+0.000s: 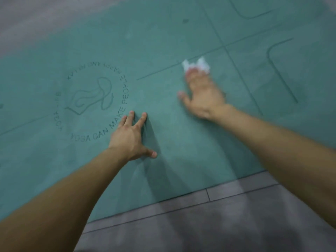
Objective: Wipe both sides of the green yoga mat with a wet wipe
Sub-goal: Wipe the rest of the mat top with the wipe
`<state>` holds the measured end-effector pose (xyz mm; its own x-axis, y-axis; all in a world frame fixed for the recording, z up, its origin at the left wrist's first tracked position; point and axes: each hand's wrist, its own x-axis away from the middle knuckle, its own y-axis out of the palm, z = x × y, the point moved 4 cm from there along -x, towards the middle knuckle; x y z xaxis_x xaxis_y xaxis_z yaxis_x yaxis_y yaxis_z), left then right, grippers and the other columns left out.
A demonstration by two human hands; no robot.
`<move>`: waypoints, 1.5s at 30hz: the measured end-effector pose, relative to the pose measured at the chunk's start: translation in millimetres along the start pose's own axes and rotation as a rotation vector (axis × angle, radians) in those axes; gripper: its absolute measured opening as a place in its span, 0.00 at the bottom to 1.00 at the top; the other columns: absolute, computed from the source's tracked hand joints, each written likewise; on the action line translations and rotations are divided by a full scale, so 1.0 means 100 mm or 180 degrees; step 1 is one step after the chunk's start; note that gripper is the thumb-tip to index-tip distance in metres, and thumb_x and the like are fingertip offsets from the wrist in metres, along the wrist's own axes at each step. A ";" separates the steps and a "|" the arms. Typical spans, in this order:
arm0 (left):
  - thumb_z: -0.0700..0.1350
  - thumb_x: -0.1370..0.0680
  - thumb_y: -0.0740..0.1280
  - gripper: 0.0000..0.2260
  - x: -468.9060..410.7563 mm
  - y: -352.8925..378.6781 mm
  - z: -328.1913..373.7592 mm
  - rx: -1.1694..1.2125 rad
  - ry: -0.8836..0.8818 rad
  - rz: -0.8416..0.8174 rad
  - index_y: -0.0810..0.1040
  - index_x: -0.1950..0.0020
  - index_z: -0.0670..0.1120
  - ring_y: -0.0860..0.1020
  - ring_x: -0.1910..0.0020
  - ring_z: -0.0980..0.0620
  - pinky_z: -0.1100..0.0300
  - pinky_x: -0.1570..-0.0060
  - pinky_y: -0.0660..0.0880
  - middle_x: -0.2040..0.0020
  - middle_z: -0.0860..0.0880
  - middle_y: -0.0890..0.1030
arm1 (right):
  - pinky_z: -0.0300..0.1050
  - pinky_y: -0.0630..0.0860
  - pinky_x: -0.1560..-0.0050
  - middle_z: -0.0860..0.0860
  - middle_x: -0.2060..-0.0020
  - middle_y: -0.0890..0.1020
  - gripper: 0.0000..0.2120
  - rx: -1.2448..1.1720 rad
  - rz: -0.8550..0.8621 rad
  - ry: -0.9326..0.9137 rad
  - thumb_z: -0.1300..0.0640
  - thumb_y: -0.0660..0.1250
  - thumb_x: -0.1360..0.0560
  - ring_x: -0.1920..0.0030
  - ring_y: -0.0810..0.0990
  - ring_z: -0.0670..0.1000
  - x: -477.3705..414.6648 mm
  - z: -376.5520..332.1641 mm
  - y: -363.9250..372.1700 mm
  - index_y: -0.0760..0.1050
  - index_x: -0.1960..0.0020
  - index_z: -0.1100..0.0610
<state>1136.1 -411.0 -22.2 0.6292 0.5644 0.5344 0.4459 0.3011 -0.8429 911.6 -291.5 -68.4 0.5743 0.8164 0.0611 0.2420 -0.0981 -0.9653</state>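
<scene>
The green yoga mat (pixel 163 42) lies flat on the floor and fills most of the view, with a round printed logo (pixel 92 104) at the left. My left hand (pixel 131 138) presses flat on the mat beside the logo, fingers spread. My right hand (pixel 201 93), blurred, presses a white wet wipe (pixel 195 65) against the mat with straight fingers. The wipe sticks out beyond the fingertips.
Grey floor tiles (pixel 236 224) show along the mat's near edge at the bottom right. More grey floor (pixel 36 20) lies beyond the mat's far edge at the top left. Lines and rounded marks are printed on the mat at the right.
</scene>
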 end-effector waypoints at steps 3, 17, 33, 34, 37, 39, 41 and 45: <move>0.75 0.42 0.79 0.68 0.00 0.01 -0.01 -0.0035 0.0003 0.0033 0.42 0.14 0.60 0.48 0.14 0.44 0.46 0.18 0.56 0.13 0.48 0.45 | 0.52 0.46 0.16 0.56 0.15 0.53 0.39 -0.0194 -0.0383 -0.1481 0.35 0.48 0.16 0.15 0.46 0.52 0.71 -0.94 0.36 0.48 0.14 0.58; 0.77 0.40 0.76 0.66 0.02 0.00 0.00 -0.0189 0.0118 0.0049 0.41 0.14 0.58 0.48 0.15 0.42 0.45 0.19 0.55 0.13 0.46 0.45 | 0.51 0.46 0.16 0.53 0.15 0.54 0.35 0.0080 -0.0347 -0.1706 0.36 0.48 0.14 0.15 0.48 0.50 1.08 -0.94 0.31 0.52 0.14 0.57; 0.79 0.42 0.76 0.68 0.00 0.01 -0.03 -0.0283 0.0163 0.0035 0.41 0.14 0.58 0.49 0.15 0.40 0.42 0.20 0.58 0.14 0.47 0.46 | 0.51 0.46 0.15 0.56 0.15 0.56 0.37 -0.0049 0.0022 0.0238 0.38 0.43 0.17 0.15 0.50 0.54 0.80 0.34 -0.11 0.50 0.14 0.58; 0.79 0.42 0.76 0.68 0.00 0.00 -0.03 -0.0284 0.0170 0.0044 0.41 0.14 0.58 0.49 0.15 0.40 0.42 0.20 0.59 0.14 0.47 0.46 | 0.51 0.45 0.15 0.58 0.16 0.56 0.39 -0.0088 0.0050 0.0563 0.37 0.42 0.18 0.15 0.51 0.55 0.80 0.44 -0.13 0.52 0.15 0.60; 0.79 0.42 0.76 0.68 0.02 -0.02 -0.02 -0.0305 0.0147 0.0046 0.41 0.14 0.58 0.49 0.15 0.40 0.41 0.21 0.61 0.14 0.47 0.46 | 0.53 0.47 0.15 0.59 0.16 0.56 0.37 0.0002 0.0030 0.0045 0.37 0.48 0.16 0.15 0.50 0.56 1.05 -0.12 0.10 0.57 0.16 0.62; 0.79 0.42 0.76 0.68 0.02 -0.02 -0.01 -0.0314 0.0150 0.0032 0.41 0.14 0.58 0.49 0.15 0.40 0.41 0.21 0.61 0.14 0.47 0.46 | 0.54 0.53 0.16 0.56 0.16 0.60 0.32 -0.0112 -0.0080 -0.0613 0.40 0.52 0.14 0.16 0.55 0.54 1.24 -0.47 0.17 0.60 0.17 0.58; 0.79 0.42 0.76 0.68 0.02 0.00 -0.01 -0.0334 0.0154 0.0045 0.41 0.14 0.58 0.49 0.15 0.41 0.40 0.22 0.62 0.14 0.47 0.46 | 0.52 0.60 0.19 0.55 0.19 0.66 0.29 -0.0241 0.0173 -0.0692 0.44 0.55 0.14 0.19 0.64 0.55 1.24 -0.50 0.07 0.62 0.17 0.57; 0.79 0.42 0.76 0.68 0.02 0.00 0.00 -0.0336 0.0178 0.0054 0.41 0.14 0.59 0.49 0.15 0.40 0.39 0.23 0.63 0.14 0.47 0.46 | 0.53 0.69 0.25 0.56 0.22 0.70 0.23 -0.0081 0.0738 -0.0564 0.50 0.59 0.14 0.21 0.68 0.57 1.15 -0.37 -0.05 0.71 0.24 0.59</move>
<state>1137.5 -409.4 -21.3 0.6704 0.5241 0.5252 0.4975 0.2077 -0.8422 1005.5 -218.4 -47.3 0.4716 0.8570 -0.2078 0.1412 -0.3060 -0.9415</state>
